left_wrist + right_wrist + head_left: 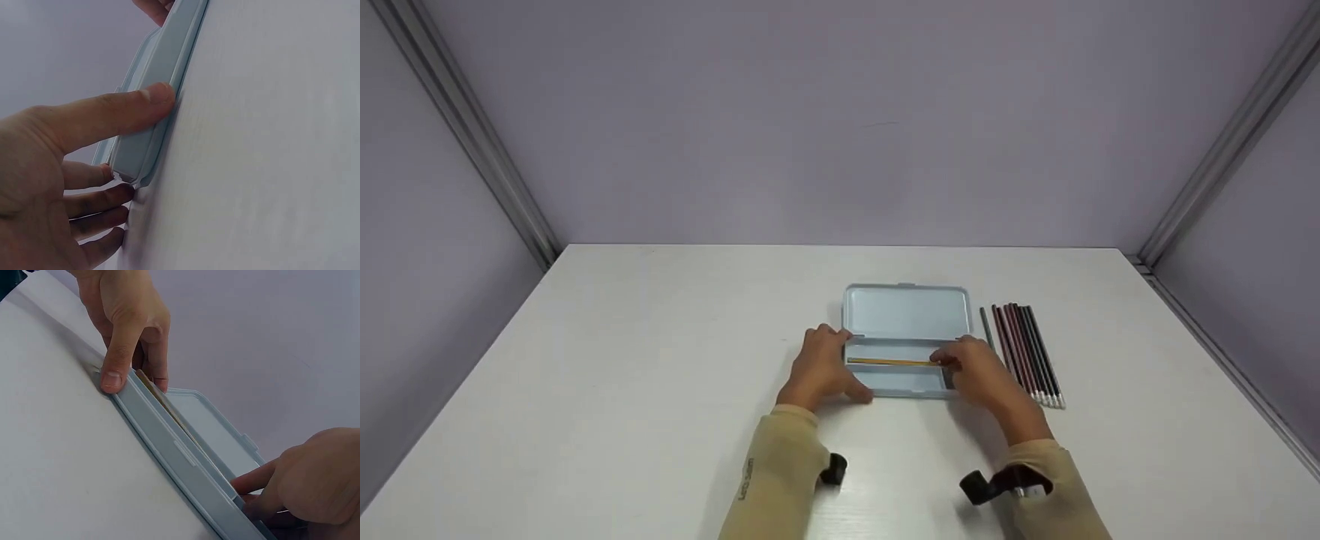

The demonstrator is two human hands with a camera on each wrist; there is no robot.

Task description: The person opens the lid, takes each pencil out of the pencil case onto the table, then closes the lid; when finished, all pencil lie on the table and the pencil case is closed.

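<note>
My two hands are near me on the white table (622, 390), one at each end of the flat pale-blue plastic pencil case (905, 311), which lies open in the middle. My left hand (821, 369) holds the left end: the thumb presses flat on the front wall and the other fingers (95, 199) curl around the corner. My right hand (979, 369) is at the right end, and its fingers look like they pinch the tip of the one thin yellow pencil (889, 361) lying along the tray, but I cannot tell for sure. I think the case is light, stiff and a bit slippery, so it is best held by both short ends. The pencil is light and hard, and its point could snap, so take it by the middle. A bit farther, to the right, lies a row of dark pencils (1027, 352) side by side, about eight, with one thin grey pencil (985, 328) just beside them. There is one case.
</note>
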